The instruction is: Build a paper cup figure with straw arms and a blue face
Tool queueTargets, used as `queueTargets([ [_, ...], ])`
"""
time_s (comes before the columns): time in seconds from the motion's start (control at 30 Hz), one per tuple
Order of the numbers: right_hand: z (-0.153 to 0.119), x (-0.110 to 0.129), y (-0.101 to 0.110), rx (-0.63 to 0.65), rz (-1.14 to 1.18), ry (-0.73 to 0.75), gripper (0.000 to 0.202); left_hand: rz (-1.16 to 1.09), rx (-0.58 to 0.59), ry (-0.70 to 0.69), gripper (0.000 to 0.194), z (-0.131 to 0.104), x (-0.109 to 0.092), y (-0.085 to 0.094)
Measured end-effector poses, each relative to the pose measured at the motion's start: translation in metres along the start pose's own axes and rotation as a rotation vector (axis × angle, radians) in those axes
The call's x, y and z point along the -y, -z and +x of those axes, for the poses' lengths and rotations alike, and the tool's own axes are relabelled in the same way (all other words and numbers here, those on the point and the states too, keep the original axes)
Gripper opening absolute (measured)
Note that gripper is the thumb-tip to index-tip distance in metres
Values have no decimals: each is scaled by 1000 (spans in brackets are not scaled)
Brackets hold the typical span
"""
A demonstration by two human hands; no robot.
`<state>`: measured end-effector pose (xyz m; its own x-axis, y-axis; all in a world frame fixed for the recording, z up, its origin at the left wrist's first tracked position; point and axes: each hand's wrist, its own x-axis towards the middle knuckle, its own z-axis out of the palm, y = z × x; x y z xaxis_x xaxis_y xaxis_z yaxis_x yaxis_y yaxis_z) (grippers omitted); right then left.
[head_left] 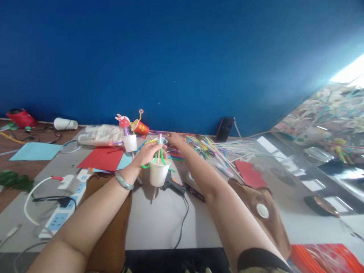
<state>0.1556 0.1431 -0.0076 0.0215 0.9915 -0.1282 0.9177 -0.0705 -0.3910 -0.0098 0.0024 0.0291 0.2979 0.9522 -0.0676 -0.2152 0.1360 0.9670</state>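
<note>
My left hand [153,151] pinches a pale stick [160,139] that runs down through a white paper cup [159,173]; its lower end sticks out beneath. Green bent pieces [162,156] rise from the cup, and one curls out at its left side. My right hand [174,139] reaches past the cup to the coloured sticks and straws [199,146] by the wall. Its fingertips are small and partly hidden, so whether they hold anything cannot be made out. A black glue gun [174,185] lies behind and right of the cup.
Two decorated cups, one white [130,143] and one red [141,127], stand at the back left beside red paper [102,158]. A power strip [64,212] with cables lies left. A phone [224,129] leans on the wall; red paper [250,174] lies right.
</note>
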Motion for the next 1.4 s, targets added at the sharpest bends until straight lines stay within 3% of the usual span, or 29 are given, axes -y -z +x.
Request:
queueTargets([
  [0.3, 1, 7, -5, -18, 2, -13, 17, -9, -20, 13, 29, 3, 0, 1],
  [0.67, -24, -7, -9, -139, 50, 34, 37, 5, -21, 0, 28, -4, -7, 3],
  [0.83, -38, -1, -9, -82, 47, 21, 22, 23, -37, 6, 35, -1, -2, 7],
  [0.97, -38, 12, -10, -46, 52, 15, 32, 26, -14, 23, 39, 5, 1, 11],
  [1.2, -39, 29, -15, -91, 42, 23, 18, 10, -12, -1, 37, -1, -3, 6],
  [1.4, -50, 22, -15, -144, 1, 63, 27, -7, -21, 2, 32, -1, -5, 3],
])
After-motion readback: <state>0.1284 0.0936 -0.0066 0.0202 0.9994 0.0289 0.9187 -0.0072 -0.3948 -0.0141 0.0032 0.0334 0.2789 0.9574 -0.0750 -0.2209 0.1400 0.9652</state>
